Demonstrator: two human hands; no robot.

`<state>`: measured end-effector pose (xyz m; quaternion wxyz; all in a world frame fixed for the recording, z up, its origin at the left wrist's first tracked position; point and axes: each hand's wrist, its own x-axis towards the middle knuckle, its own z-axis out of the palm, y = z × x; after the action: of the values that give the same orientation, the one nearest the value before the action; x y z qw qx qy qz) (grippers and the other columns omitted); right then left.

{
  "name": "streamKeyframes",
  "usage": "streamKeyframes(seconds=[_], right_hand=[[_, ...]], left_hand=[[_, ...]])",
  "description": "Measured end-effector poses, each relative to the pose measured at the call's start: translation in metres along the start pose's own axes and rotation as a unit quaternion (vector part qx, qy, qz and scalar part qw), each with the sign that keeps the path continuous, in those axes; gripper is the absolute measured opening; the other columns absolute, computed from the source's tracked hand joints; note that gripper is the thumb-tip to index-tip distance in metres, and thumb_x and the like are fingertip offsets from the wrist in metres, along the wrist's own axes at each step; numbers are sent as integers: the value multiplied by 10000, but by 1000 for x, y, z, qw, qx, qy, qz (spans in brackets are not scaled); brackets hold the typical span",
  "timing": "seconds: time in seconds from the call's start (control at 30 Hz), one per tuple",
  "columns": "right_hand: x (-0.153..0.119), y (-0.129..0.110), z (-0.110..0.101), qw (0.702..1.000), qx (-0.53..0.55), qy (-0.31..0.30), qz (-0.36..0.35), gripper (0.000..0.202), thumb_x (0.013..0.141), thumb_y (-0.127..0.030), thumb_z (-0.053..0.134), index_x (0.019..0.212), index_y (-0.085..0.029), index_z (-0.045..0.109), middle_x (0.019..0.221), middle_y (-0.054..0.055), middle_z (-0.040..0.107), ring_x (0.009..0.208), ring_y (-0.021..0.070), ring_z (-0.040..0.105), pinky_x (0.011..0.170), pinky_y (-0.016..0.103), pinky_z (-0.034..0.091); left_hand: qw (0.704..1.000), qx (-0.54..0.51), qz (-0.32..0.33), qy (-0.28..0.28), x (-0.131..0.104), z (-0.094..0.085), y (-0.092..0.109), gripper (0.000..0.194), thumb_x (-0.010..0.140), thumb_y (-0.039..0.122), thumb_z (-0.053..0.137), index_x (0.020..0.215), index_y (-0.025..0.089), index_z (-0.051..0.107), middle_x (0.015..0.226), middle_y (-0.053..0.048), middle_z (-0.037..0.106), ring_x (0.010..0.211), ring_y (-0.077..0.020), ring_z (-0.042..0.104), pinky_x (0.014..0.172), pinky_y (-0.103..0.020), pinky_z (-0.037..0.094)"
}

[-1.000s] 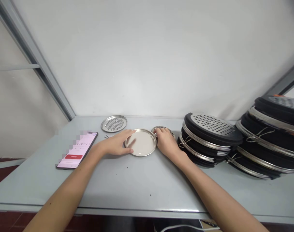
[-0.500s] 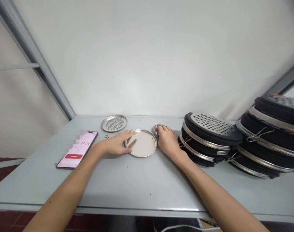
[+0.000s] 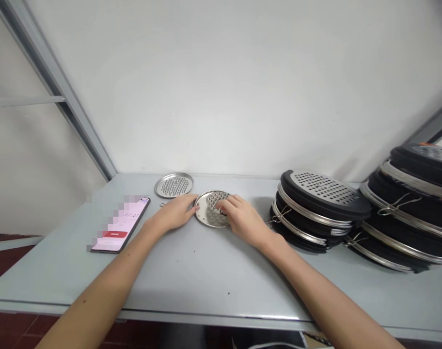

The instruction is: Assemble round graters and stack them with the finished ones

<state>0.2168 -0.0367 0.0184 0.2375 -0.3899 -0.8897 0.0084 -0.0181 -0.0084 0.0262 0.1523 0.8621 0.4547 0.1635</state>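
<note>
A shallow round metal dish [image 3: 205,218] lies on the grey table at the centre. My left hand [image 3: 178,212] rests at its left rim, fingers apart, thumb and a fingertip touching the edge. Over the dish's right side, my right hand [image 3: 243,218] pinches a small perforated metal disc [image 3: 214,199], its fingers bent and partly hiding the disc. Behind my left hand lies a round grater plate [image 3: 174,185] with raised teeth. A small wire loop [image 3: 162,204] shows beside my left hand.
A phone [image 3: 121,225] with a running timer lies at the left. To the right stand a stack of black and metal round pieces [image 3: 315,208] and a taller similar stack [image 3: 406,213]. The table's front edge [image 3: 213,315] crosses below, with a wall behind.
My right hand has moved left from beside the dish to over it, bringing the perforated disc along. My left hand has stayed at the left rim, its fingers drawn back from over the dish.
</note>
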Motion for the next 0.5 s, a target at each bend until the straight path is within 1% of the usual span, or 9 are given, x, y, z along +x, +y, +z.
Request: streamKeyframes(seconds=[0.1, 0.23, 0.37, 0.5], right_hand=[[-1, 1, 4, 999, -4, -22, -30, 329, 863, -19, 430, 1107, -169, 591, 1010, 97, 626, 950, 202, 510, 868, 323, 417], [-2, 3, 4, 997, -1, -44, -65, 343, 862, -15, 441, 1100, -191, 615, 929, 69, 632, 913, 189, 524, 854, 315, 417], [-2, 3, 2, 996, 13, -57, -75, 315, 864, -23, 458, 1067, -190, 633, 949, 69, 639, 887, 177, 540, 835, 299, 422], [-2, 2, 1, 995, 28, -60, -74, 321, 866, -18, 445, 1065, -186, 633, 967, 65, 644, 897, 173, 551, 840, 292, 422]], left_hand=[[1000, -9, -14, -9, 0, 0, 4, 304, 918, 401, 460, 1115, 220, 603, 1073, -71, 656, 1007, -255, 592, 884, -358, 447], [999, -37, -6, -24, 1, 0, 5, 289, 913, 401, 466, 1090, 229, 617, 1054, -62, 654, 1015, -257, 576, 905, -369, 440], [998, -53, 22, -33, 2, 0, 4, 291, 936, 384, 427, 1100, 236, 617, 1085, -60, 635, 1037, -246, 560, 939, -373, 426], [997, -58, 30, -50, 3, 0, 3, 310, 950, 392, 392, 1040, 233, 642, 1087, -56, 619, 1051, -232, 550, 964, -368, 416]])
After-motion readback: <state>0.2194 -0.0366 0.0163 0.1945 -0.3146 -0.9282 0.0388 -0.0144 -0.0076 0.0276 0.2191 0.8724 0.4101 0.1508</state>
